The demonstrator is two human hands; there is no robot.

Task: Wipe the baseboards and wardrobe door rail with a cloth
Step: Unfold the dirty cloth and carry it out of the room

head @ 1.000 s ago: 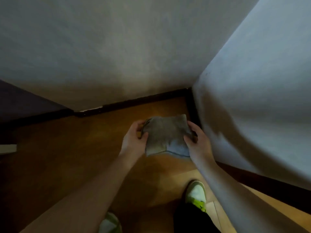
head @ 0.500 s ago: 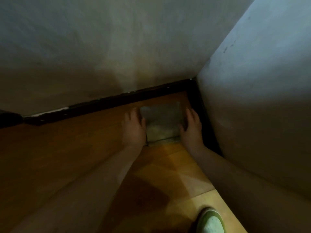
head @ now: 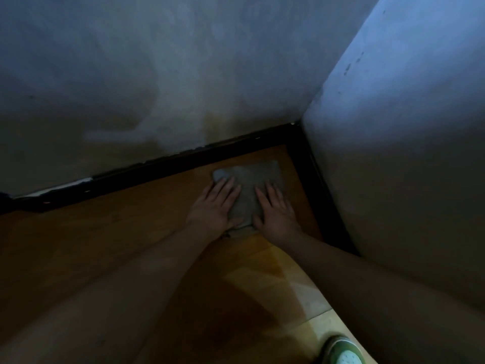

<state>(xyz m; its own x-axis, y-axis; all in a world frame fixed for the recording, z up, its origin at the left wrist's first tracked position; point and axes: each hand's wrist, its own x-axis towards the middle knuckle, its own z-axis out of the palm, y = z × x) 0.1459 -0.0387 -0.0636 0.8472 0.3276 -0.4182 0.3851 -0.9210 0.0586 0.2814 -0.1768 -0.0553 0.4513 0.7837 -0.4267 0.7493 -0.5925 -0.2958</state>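
Left hand (head: 213,204) and right hand (head: 275,212) rest flat, fingers extended, pressing folded grey fabric cloth (head: 249,185) onto wooden floor (head: 105,245) near dark corner baseboards (head: 157,168).

A dim corner of a home is shown: a wooden parquet floor (head: 105,258) is met by two plastered walls (head: 183,74), edged by a dark baseboard (head: 162,169) just beyond the grip.

Cloth (head: 252,185) grey, plain. Baseboards (head: 162,168) black. Floor (head: 105,232) orange-brown wood, paler toward 5 o'clock. Walls (head: 183,61) whitish-grey, blotchy. Shoe (head: 343,350) green-white.
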